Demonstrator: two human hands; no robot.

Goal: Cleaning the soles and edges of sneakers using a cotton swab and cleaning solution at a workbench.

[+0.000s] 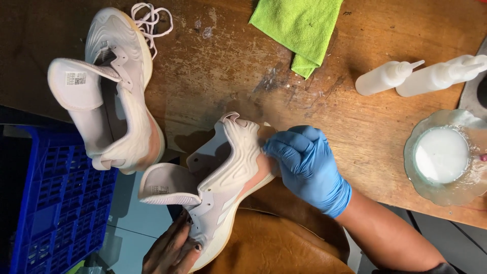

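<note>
A white unlaced sneaker (228, 167) lies tilted over the table's front edge, tongue pulled out to the left. My left hand (172, 248), bare, grips its heel from below. My right hand (304, 165), in a blue glove, presses on the shoe's toe side, fingers closed against it; anything pinched in them is hidden. A second white sneaker (122, 96) rests on the table at the left, tongue flopped out, with its white laces (152, 20) lying loose beyond it.
A green cloth (299, 25) lies at the table's far side. Two white squeeze bottles (385, 77) (441, 75) lie at the right, above a glass dish (431, 190) holding a cup of white liquid. A blue plastic crate (56, 213) stands lower left. Brown leather (274, 248) covers my lap.
</note>
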